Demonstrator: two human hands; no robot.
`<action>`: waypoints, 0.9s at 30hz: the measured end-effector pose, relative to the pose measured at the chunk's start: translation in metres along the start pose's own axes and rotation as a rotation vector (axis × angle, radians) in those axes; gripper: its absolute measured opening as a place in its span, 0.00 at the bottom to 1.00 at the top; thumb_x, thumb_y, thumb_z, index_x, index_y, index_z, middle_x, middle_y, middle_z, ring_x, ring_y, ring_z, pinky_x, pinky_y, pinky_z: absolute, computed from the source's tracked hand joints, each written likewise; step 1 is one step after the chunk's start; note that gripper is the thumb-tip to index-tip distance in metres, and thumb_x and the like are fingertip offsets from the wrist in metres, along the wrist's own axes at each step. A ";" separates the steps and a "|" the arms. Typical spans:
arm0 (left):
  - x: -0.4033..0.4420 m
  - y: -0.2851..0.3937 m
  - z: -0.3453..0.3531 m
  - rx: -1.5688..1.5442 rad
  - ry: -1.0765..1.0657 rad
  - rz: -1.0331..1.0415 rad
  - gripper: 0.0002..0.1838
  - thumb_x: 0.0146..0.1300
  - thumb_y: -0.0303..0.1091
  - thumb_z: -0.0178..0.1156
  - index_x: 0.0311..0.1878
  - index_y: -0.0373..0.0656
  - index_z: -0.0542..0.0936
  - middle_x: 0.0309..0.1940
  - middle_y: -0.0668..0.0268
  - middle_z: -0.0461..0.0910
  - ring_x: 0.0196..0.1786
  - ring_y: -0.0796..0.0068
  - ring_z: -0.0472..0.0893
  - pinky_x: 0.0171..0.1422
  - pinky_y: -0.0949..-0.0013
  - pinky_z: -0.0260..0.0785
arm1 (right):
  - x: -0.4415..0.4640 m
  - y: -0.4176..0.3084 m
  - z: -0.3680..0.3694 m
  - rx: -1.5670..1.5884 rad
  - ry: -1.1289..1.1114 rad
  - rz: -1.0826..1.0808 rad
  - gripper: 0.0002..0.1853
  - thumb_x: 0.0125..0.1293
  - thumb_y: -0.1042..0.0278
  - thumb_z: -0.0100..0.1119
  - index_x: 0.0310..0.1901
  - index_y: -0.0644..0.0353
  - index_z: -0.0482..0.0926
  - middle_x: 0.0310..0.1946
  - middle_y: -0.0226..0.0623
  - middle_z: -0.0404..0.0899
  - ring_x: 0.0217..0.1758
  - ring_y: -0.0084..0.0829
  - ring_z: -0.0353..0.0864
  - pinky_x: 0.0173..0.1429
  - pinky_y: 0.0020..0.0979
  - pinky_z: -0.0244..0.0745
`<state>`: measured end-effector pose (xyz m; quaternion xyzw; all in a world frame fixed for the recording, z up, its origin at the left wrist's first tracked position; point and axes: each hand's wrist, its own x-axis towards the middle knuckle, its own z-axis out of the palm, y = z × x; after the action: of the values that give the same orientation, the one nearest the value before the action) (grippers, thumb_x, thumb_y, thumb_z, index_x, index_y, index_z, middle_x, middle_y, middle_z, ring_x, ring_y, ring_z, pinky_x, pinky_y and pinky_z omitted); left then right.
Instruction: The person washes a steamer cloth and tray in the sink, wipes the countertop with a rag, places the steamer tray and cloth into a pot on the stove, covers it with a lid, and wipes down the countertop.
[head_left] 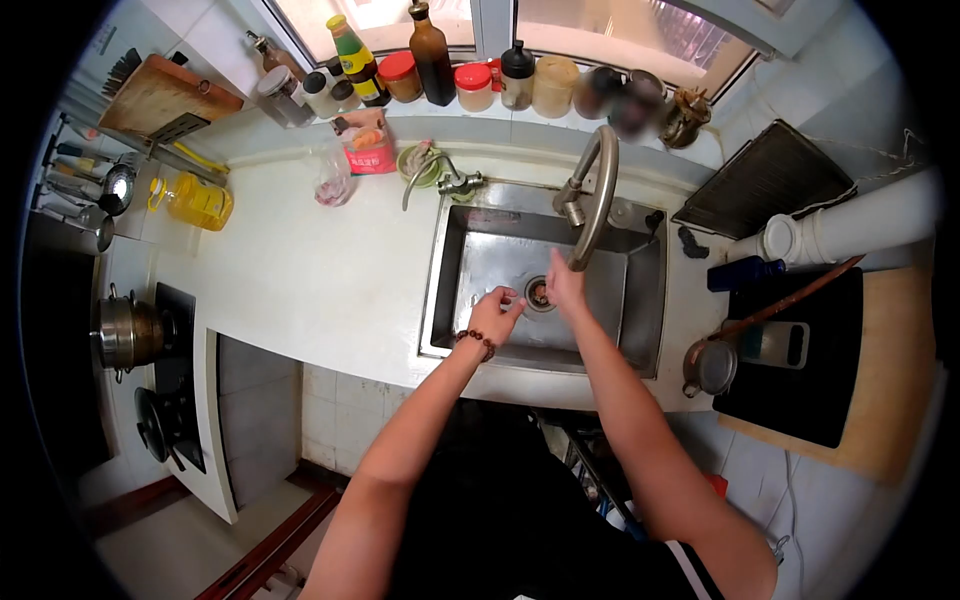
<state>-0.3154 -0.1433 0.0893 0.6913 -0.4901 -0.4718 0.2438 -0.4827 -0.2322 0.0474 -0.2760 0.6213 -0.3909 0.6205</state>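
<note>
Both hands are over a steel sink (pixel 500 235) set in the white counter. My left hand (pixel 495 313), with a beaded bracelet at its wrist, is left of the drain (pixel 540 292); its fingers are apart and slightly curled, with nothing in them. On the drain's right side, my right hand (pixel 566 284) is under the curved faucet (pixel 603 190), its fingers extended and holding nothing that shows. Something brownish lies in the drain. A smaller tap (pixel 460 182) stands at the sink's back left corner.
Bottles and jars (pixel 474 88) line the window sill. On the left are an oil jug (pixel 198 200), a pink packet (pixel 366 145) and a steel pot (pixel 128 331). To the right, a long-handled ladle (pixel 716 368) lies near a black board (pixel 830 390).
</note>
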 end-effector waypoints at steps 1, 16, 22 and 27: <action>0.001 -0.003 0.004 -0.081 0.004 -0.040 0.28 0.68 0.52 0.67 0.63 0.43 0.78 0.49 0.54 0.86 0.48 0.61 0.86 0.52 0.61 0.79 | -0.002 0.002 -0.003 0.003 -0.109 0.041 0.21 0.74 0.51 0.61 0.27 0.59 0.78 0.15 0.30 0.72 0.14 0.28 0.73 0.18 0.31 0.63; -0.017 -0.021 -0.016 -0.968 0.084 -0.304 0.08 0.70 0.31 0.66 0.47 0.50 0.76 0.40 0.73 0.81 0.44 0.77 0.82 0.43 0.65 0.79 | -0.096 -0.012 -0.010 -0.097 -0.382 0.097 0.23 0.83 0.53 0.48 0.58 0.64 0.83 0.44 0.41 0.85 0.46 0.32 0.84 0.52 0.35 0.81; -0.026 -0.038 -0.033 -0.934 0.126 -0.346 0.14 0.74 0.35 0.61 0.59 0.50 0.74 0.55 0.69 0.83 0.53 0.73 0.82 0.45 0.64 0.78 | -0.097 -0.006 -0.019 -0.061 -0.378 0.000 0.15 0.66 0.79 0.63 0.54 0.65 0.83 0.36 0.30 0.80 0.41 0.25 0.80 0.46 0.30 0.78; -0.030 -0.069 -0.040 -0.923 0.183 -0.343 0.19 0.66 0.23 0.56 0.59 0.48 0.77 0.44 0.70 0.85 0.42 0.78 0.81 0.38 0.68 0.75 | -0.088 -0.001 -0.016 0.024 -0.441 -0.104 0.16 0.57 0.86 0.63 0.48 0.64 0.83 0.38 0.29 0.80 0.43 0.22 0.79 0.52 0.25 0.74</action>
<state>-0.2508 -0.0928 0.0638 0.6205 -0.0864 -0.6101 0.4851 -0.4913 -0.1573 0.0955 -0.3791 0.4506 -0.3602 0.7235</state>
